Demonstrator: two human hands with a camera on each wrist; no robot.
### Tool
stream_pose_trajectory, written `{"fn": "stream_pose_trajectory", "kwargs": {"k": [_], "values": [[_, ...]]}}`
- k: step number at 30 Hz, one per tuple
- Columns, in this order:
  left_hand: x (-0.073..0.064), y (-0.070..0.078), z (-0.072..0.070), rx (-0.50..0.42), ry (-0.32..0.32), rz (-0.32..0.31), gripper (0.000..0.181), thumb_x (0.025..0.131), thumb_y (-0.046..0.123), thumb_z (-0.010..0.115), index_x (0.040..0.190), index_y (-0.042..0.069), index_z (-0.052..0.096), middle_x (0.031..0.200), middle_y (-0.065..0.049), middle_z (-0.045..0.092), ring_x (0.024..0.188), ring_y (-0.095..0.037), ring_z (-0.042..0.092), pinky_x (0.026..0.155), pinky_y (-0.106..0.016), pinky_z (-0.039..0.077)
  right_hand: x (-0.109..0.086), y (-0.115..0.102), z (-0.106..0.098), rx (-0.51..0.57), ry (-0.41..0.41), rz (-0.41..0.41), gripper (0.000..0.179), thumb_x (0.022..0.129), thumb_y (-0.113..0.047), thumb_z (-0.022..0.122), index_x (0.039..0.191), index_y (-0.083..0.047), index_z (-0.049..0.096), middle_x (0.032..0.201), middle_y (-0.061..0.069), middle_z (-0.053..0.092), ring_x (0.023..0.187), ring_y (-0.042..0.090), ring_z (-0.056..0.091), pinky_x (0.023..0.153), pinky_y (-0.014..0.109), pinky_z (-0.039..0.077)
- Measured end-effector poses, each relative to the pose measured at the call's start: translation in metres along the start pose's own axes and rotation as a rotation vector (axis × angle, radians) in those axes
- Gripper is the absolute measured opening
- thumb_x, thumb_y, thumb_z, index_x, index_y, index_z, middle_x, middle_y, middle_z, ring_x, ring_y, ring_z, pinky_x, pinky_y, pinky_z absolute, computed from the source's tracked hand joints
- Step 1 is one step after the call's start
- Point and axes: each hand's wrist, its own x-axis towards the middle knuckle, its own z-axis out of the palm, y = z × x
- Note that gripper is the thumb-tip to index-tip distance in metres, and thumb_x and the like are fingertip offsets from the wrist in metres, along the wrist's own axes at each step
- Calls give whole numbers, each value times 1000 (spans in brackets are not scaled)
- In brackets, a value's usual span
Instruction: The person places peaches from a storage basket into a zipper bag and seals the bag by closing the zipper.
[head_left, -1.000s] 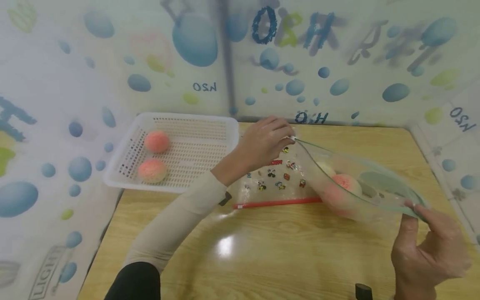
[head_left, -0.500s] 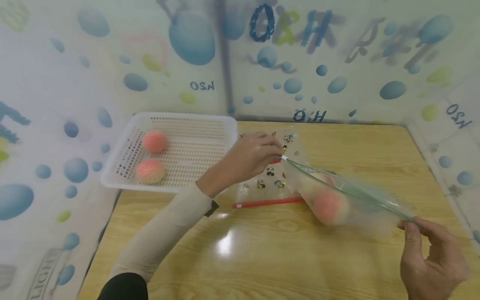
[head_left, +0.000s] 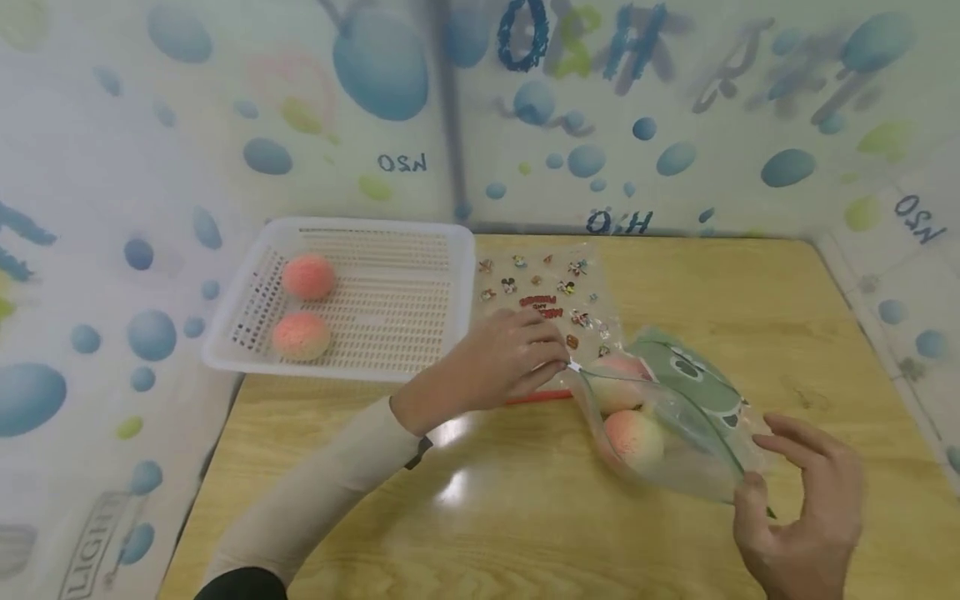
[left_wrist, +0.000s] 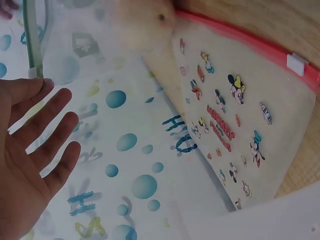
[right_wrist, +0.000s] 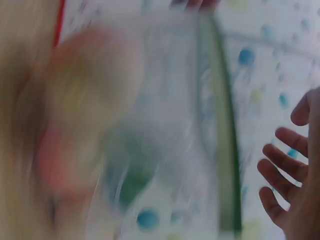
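My left hand point(head_left: 510, 358) pinches the white slider point(left_wrist: 33, 73) at one end of a clear zip bag point(head_left: 686, 450) with a green seal strip. The bag hangs sideways over the table, its mouth gaping, a green printed face on its far side. Inside lie two pink-and-yellow peaches point(head_left: 634, 440), toward the left-hand end. My right hand point(head_left: 806, 508) is at the bag's other end, thumb and fingers spread. In the right wrist view, its fingers point(right_wrist: 282, 167) stand apart from the green strip point(right_wrist: 227, 140).
A white plastic basket point(head_left: 337, 374) at the back left holds two more peaches point(head_left: 308, 277). Flat beside it lies a second clear zip bag point(head_left: 536, 279) with cartoon prints and a red strip. Printed walls point(head_left: 675, 108) border the wooden table point(head_left: 525, 533).
The left hand has come down and nearer with the slider end. The right hand has moved left and let go of the bag's other end. The bag's mouth has narrowed, then widened.
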Motion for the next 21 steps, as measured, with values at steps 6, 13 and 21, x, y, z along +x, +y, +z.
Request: {"fn": "stream_pose_trajectory", "kwargs": {"k": [6,13,21], "values": [[-5,3,4,7,35,-3,10,98,20,69,101,16,77,104,4,72,102,-16,65,86,-29,52,8,-48,64,17,19,-231,32,93,-21,60,87,8,72,89,21,71,74,42,59,81,31,46],[-10,7,5,-4,-26,-28,14,99,21,68,106,15,77,107,4,70,106,-15,63,89,-30,52,0,-40,98,-156,-351,-172,44,104,-35,56,112,4,74,120,18,66,108,40,59,86,53,47],[-15,10,2,-3,-116,-87,17,99,25,67,112,19,77,113,5,68,113,-16,60,93,-32,51,-3,-32,107,-203,-456,-112,22,93,-15,75,107,2,77,126,16,64,120,42,53,96,60,37]]}}
